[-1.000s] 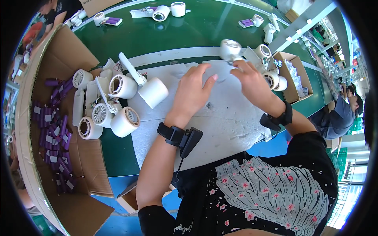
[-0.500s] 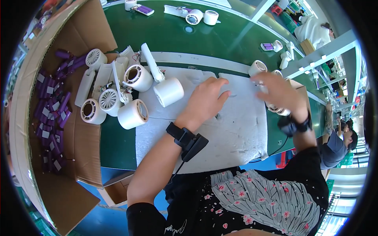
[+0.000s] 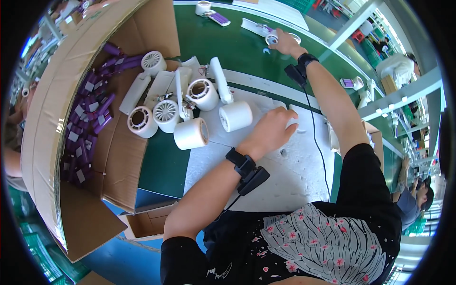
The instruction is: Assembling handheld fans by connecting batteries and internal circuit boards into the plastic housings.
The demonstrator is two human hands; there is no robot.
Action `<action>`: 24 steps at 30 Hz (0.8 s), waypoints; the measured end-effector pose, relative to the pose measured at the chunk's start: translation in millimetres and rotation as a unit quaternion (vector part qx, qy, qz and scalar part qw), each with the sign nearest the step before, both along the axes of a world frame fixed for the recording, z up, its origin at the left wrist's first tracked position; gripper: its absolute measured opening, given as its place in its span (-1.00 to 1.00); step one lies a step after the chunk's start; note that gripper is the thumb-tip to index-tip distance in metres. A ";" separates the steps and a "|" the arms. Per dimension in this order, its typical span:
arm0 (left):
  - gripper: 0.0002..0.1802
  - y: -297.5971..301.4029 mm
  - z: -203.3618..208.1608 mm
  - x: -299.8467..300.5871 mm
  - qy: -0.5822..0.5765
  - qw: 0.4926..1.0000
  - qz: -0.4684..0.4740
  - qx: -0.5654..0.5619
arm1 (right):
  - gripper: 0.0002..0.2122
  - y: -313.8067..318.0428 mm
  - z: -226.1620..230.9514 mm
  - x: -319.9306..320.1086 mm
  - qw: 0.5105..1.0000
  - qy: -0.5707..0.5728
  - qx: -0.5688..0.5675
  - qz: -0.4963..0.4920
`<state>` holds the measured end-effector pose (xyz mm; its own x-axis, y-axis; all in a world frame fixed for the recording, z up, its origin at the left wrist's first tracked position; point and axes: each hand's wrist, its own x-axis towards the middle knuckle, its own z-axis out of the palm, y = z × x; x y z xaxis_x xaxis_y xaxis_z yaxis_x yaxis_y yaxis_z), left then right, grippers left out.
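My right hand [image 3: 288, 44] is stretched out to the far side of the green table, its fingers curled round a white fan head [image 3: 271, 39]. Beside that head lies a white half-shell [image 3: 251, 25] with a purple battery in it. Another white round head [image 3: 295, 37] is partly hidden behind the hand. My left hand [image 3: 268, 133] hovers or rests over the white foam mat [image 3: 304, 175], empty, thumb and forefinger apart. Closest to it is a white cylindrical fan head [image 3: 236, 116] with an upright handle. Several more fan assemblies [image 3: 191, 133] are clustered to its left.
A large cardboard box [image 3: 45, 123] full of purple batteries [image 3: 85, 111] stands at the left. Another fan with a purple battery [image 3: 218, 19] lies at the far left of the table. A cable [image 3: 316, 128] hangs from my right wrist across the mat. A metal frame [image 3: 399, 90] rises at the right.
My right hand has gone from the right side of the mat to the fan parts at the far side. My left hand stays over the mat. The whole view has shifted.
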<state>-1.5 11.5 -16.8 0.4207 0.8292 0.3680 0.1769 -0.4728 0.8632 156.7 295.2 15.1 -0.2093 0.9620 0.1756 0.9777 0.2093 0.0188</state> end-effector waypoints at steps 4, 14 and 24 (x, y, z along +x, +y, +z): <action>-0.77 -0.7 -6.4 -3.5 0.005 1.000 0.009 0.009 | -0.28 -13.1 10.4 -20.1 0.999 0.006 0.043 -0.023; -0.64 -0.9 14.0 1.7 -0.083 0.990 0.105 -0.051 | -0.46 -141.6 153.7 -16.4 0.862 0.473 0.063 0.170; -0.59 -5.0 9.6 -0.9 -0.018 0.996 -0.027 -0.081 | -0.46 -243.6 60.8 49.0 0.736 0.534 -0.416 0.016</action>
